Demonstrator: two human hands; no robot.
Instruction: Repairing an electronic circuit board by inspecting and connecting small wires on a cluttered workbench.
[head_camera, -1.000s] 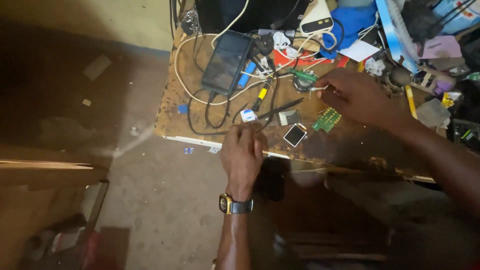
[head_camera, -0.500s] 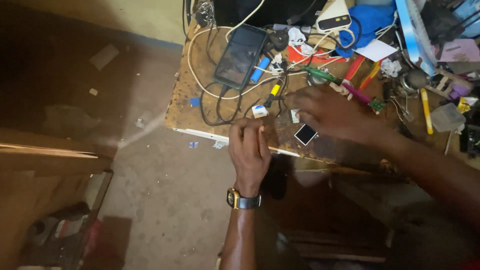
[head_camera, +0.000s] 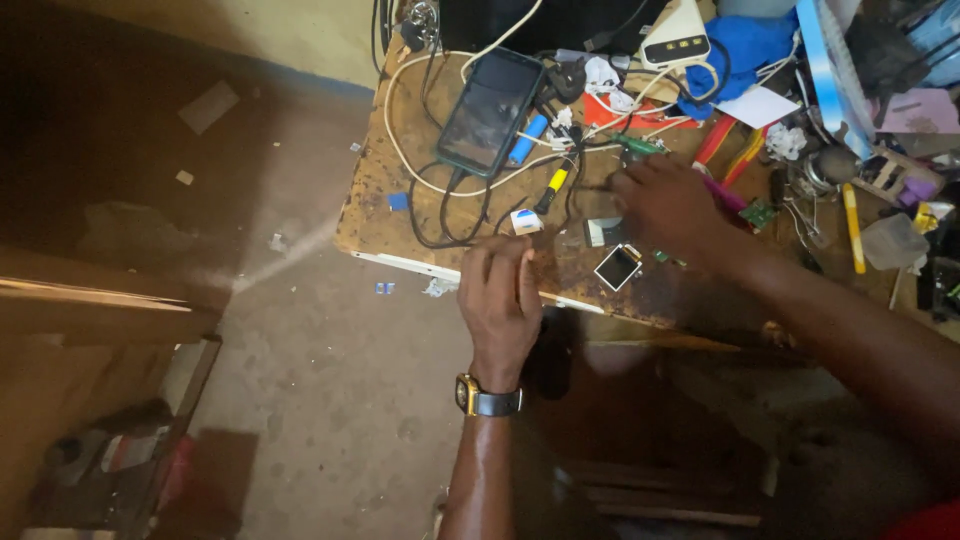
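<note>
At the near edge of a scarred wooden workbench (head_camera: 395, 215), a person's left hand (head_camera: 500, 300) — a wristwatch (head_camera: 488, 398) on its wrist — lies palm-down with fingers together, holding nothing and apparently steadying itself against the edge. Just beyond its fingertips lies a small white plug-like part (head_camera: 526, 221), apart from the hand. To its right, a small square display (head_camera: 617, 267) lies face-up near the front edge, where the light catches it. Above that, the right hand (head_camera: 665, 205) reaches in from the right with fingers curled down over a small pale part (head_camera: 603, 232); whether it grips anything cannot be told, since the fingertips are hidden beneath the hand. Farther back, a dark phone (head_camera: 490, 110) lies flat amid looping white and black cables (head_camera: 440, 190), seemingly placed there so its lead can reach it. A yellow-handled tool (head_camera: 553, 184) and a blue cylinder (head_camera: 527, 139) lie beside it — within easy reach. Along the far side, a blue cloth (head_camera: 745, 45), white paper (head_camera: 757, 105) and red tools (head_camera: 716, 140) crowd the clutter.
</note>
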